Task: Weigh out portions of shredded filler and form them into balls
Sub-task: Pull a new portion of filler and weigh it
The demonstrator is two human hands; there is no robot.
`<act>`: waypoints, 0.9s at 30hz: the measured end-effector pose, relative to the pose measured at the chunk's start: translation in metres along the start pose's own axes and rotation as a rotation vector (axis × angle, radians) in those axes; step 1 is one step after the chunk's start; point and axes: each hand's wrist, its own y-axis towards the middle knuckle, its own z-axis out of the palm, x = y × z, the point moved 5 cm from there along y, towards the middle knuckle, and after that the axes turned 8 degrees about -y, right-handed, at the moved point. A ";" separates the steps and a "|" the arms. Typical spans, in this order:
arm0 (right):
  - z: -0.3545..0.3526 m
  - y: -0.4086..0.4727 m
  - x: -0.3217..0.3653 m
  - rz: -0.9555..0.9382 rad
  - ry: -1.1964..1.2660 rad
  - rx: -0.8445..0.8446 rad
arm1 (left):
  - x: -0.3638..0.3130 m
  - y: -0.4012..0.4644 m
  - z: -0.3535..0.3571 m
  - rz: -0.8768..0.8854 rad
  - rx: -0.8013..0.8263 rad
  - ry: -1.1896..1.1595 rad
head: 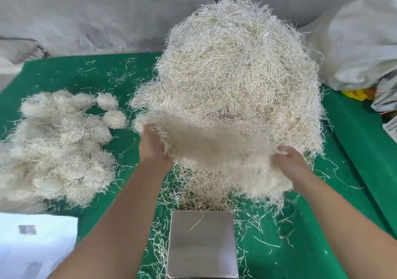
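Note:
A tall heap of pale shredded filler stands on the green table at centre. My left hand and my right hand both grip a wide, blurred clump of filler at the heap's near side, one hand at each end, lifted above the table. Below my hands a steel scale platform sits at the near edge with a single strand on it. On the left lie several formed filler balls in a pile, with two separate balls at its far right.
Loose strands litter the green surface around the scale. White paper sheets lie at the near left corner. A large pale plastic bag and yellow wrapping sit at the far right. A grey wall runs behind the table.

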 end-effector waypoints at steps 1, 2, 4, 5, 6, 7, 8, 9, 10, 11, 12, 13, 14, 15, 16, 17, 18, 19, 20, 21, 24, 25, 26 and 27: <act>0.013 -0.006 0.012 -0.103 -0.017 0.078 | 0.005 -0.006 0.008 -0.009 0.071 -0.001; 0.024 -0.015 0.027 -0.197 -0.057 0.130 | 0.011 -0.010 0.014 -0.024 0.135 -0.002; 0.045 -0.035 0.055 -0.384 -0.215 0.146 | 0.022 -0.020 0.026 -0.050 0.236 0.027; 0.056 -0.045 0.066 -0.472 -0.290 0.176 | 0.027 -0.024 0.030 -0.072 0.293 0.031; 0.069 -0.056 0.073 -0.542 -0.349 0.231 | 0.031 -0.028 0.034 -0.092 0.346 0.034; 0.081 -0.067 0.076 -0.595 -0.372 0.304 | 0.035 -0.030 0.038 -0.093 0.401 0.028; 0.091 -0.077 0.075 -0.615 -0.357 0.394 | 0.040 -0.029 0.041 -0.082 0.454 0.050; 0.096 -0.082 0.074 -0.602 -0.287 0.477 | 0.042 -0.032 0.043 -0.042 0.476 0.102; 0.098 -0.089 0.072 -0.573 -0.159 0.556 | 0.041 -0.033 0.043 -0.009 0.447 0.164; 0.095 -0.093 0.076 -0.543 0.027 0.602 | 0.039 -0.034 0.042 -0.005 0.404 0.187; 0.090 -0.094 0.079 -0.491 0.256 0.588 | 0.037 -0.033 0.042 -0.006 0.370 0.166; 0.084 -0.091 0.082 -0.410 0.454 0.517 | 0.035 -0.032 0.041 -0.005 0.353 0.120; 0.080 -0.087 0.081 -0.312 0.571 0.419 | 0.033 -0.031 0.041 0.005 0.343 0.092; 0.079 -0.085 0.079 -0.247 0.580 0.339 | 0.032 -0.031 0.041 0.024 0.338 0.080; 0.081 -0.091 0.079 -0.248 0.482 0.322 | 0.031 -0.032 0.042 0.033 0.341 0.075; 0.087 -0.098 0.076 -0.300 0.338 0.370 | 0.032 -0.036 0.044 0.022 0.342 0.075; 0.095 -0.105 0.070 -0.363 0.218 0.444 | 0.035 -0.038 0.044 -0.003 0.325 0.092; 0.101 -0.107 0.065 -0.400 0.158 0.496 | 0.038 -0.037 0.043 -0.026 0.306 0.120; 0.102 -0.106 0.058 -0.398 0.146 0.497 | 0.039 -0.035 0.043 -0.037 0.309 0.136; 0.098 -0.101 0.057 -0.393 0.132 0.445 | 0.036 -0.035 0.043 -0.037 0.323 0.127; 0.074 -0.085 0.060 -0.355 0.139 0.292 | 0.030 -0.032 0.033 -0.062 0.288 0.159; 0.067 -0.081 0.061 -0.337 0.150 0.269 | 0.028 -0.031 0.027 -0.050 0.250 0.186; 0.062 -0.078 0.061 -0.318 0.161 0.255 | 0.026 -0.029 0.022 -0.035 0.224 0.197; 0.058 -0.075 0.061 -0.285 0.170 0.243 | 0.024 -0.028 0.018 -0.021 0.214 0.186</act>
